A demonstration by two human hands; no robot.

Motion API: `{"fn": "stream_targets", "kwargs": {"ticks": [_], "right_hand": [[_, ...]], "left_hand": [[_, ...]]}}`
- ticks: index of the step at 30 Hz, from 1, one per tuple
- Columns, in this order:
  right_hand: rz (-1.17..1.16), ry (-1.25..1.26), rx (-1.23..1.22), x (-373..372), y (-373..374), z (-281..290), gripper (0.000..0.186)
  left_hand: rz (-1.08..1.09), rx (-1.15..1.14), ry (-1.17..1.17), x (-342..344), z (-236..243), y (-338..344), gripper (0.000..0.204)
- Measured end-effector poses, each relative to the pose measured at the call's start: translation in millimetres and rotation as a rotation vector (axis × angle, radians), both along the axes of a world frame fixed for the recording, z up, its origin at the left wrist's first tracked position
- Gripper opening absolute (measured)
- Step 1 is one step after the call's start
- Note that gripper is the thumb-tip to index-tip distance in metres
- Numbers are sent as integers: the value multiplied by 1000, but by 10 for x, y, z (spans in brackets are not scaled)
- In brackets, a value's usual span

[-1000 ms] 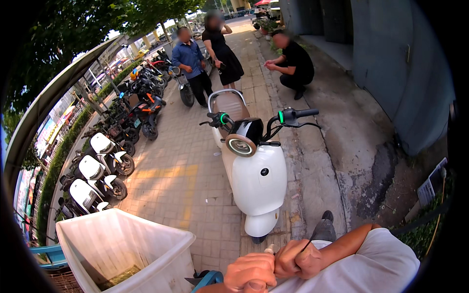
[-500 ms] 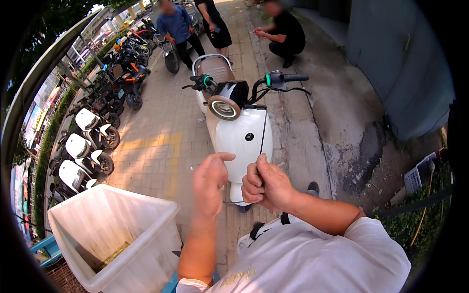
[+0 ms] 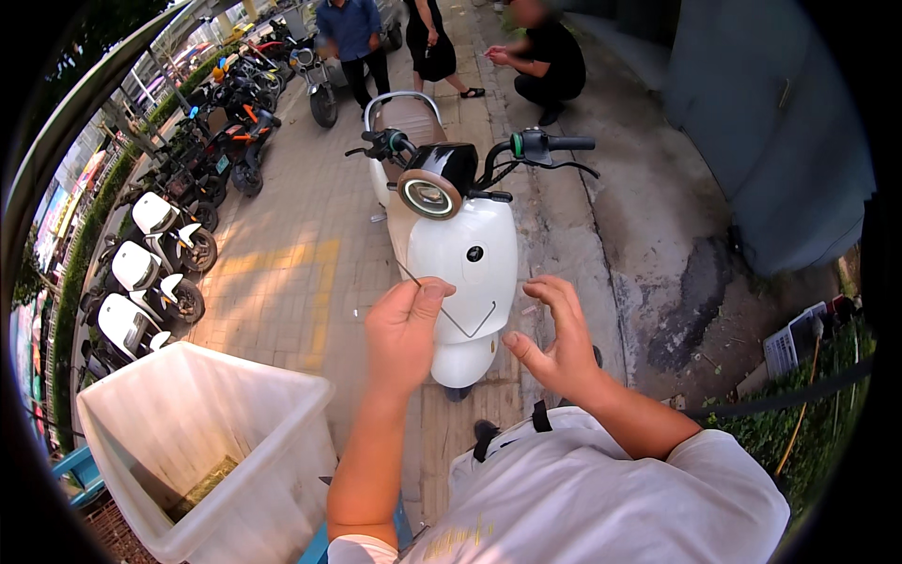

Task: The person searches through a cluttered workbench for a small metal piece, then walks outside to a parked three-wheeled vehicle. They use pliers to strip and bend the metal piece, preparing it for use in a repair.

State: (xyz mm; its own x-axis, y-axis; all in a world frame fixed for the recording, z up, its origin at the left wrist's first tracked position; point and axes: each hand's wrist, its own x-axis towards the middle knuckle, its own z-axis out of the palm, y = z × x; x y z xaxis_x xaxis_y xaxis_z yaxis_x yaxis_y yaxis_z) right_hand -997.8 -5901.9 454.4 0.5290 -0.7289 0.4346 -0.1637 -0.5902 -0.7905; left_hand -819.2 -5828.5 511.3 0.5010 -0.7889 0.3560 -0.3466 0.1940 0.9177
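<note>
A thin bent metal rod (image 3: 472, 336) is pinched between the thumb and fingers of my left hand (image 3: 404, 324). One straight end sticks out above the fist. Its other part slants down to the right, then turns sharply up to a small hooked tip. My right hand (image 3: 554, 343) is open beside the rod, thumb and fingers apart, touching nothing. Beyond both hands stands a white electric scooter (image 3: 465, 249), its front facing me, with a round headlight (image 3: 429, 194), black handlebars and a brown seat (image 3: 404, 115).
A large white plastic tub (image 3: 225, 423) stands at my left. Parked scooters (image 3: 136, 268) line the left side. A person in black (image 3: 550, 61) crouches at the far right; two people stand behind the scooter. A grey metal wall (image 3: 752, 122) and a white crate (image 3: 785, 348) are at the right.
The rod has passed from my right hand to my left. My right hand has opened and moved right. A standing person in black has shifted right.
</note>
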Motion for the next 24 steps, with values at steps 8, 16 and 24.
{"fn": "stream_targets", "kwargs": {"ticks": [8, 16, 24], "right_hand": [[153, -54, 767, 448, -93, -372, 106], [298, -339, 803, 561, -1, -818, 78], [573, -326, 759, 558, -82, -1068, 74]], "left_hand": [[-96, -42, -135, -423, -168, 89, 19], [-52, -87, -368, -667, -410, 235, 12], [-18, -80, -613, -694, -269, 185, 12]]}}
